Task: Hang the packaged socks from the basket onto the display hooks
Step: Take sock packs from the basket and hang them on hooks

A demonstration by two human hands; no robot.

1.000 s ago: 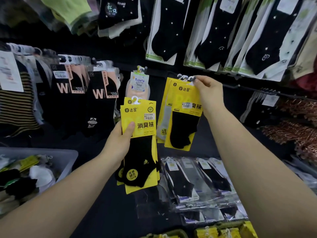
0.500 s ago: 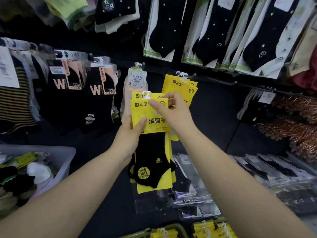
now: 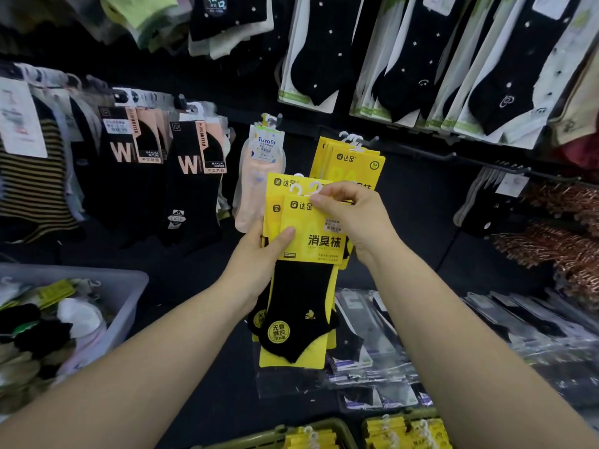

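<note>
I hold a small stack of yellow sock packs [image 3: 304, 270] with black socks in front of the display wall. My left hand [image 3: 259, 257] grips the stack at its left edge, thumb on the front card. My right hand [image 3: 353, 218] pinches the top of the front pack beside its white plastic hanger. Just behind and above, matching yellow packs [image 3: 353, 160] hang on a display hook [image 3: 372, 140]. A green basket [image 3: 324, 435] with more yellow packs shows at the bottom edge.
Black "W" sock packs [image 3: 191, 176] and a pink TuYaYa pack [image 3: 262, 176] hang to the left. Dotted black socks [image 3: 324, 53] fill the upper row. A clear bin [image 3: 129, 286] of mixed socks sits at the left. Clear-wrapped packs [image 3: 372, 335] lie below.
My right hand left the pack hanging on the hook and came down to the stack in my left hand. It now pinches the front pack's top. The stack rose slightly.
</note>
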